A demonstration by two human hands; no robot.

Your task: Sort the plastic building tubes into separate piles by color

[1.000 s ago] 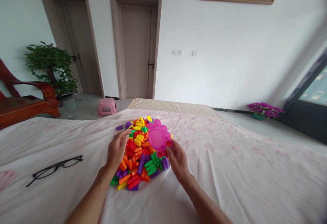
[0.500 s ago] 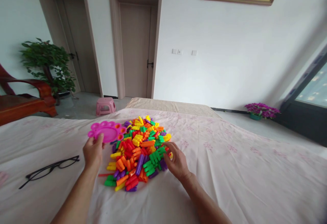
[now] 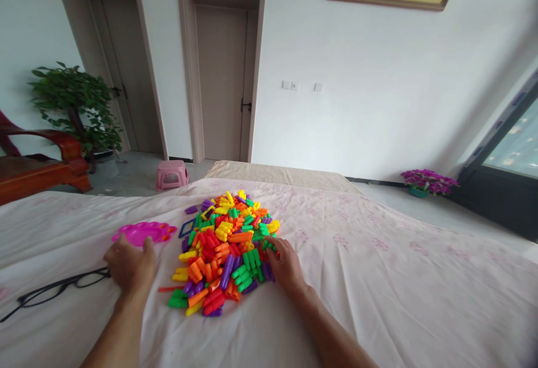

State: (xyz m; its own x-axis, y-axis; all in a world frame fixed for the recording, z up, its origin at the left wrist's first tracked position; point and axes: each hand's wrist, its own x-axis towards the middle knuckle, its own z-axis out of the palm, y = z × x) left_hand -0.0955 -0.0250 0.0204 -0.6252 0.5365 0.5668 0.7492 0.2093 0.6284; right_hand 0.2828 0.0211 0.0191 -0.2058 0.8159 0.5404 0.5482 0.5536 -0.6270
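A heap of plastic pieces (image 3: 227,245) in red, orange, yellow, green and purple lies on the pale flowered cloth (image 3: 378,278). Left of the heap is a pink scalloped tray (image 3: 145,234), with a few orange spots at its right end. My left hand (image 3: 132,261) is at the near edge of the tray, thumb and fingers apart; whether it still touches the tray is unclear. At the heap's right side, my right hand (image 3: 286,261) has its fingertips curled down among green and red pieces. What lies under those fingertips is partly hidden.
Black eyeglasses (image 3: 63,285) lie at the left, close to my left hand. A blue square frame (image 3: 187,228) sits at the heap's left edge. Beyond the cloth are a pink stool (image 3: 172,175), a wooden chair (image 3: 54,149) and purple flowers (image 3: 428,181).
My left hand and the pink tray have moved left and down, and the tray now lies lower on the cloth, near the eyeglasses. My right hand has barely shifted at the heap.
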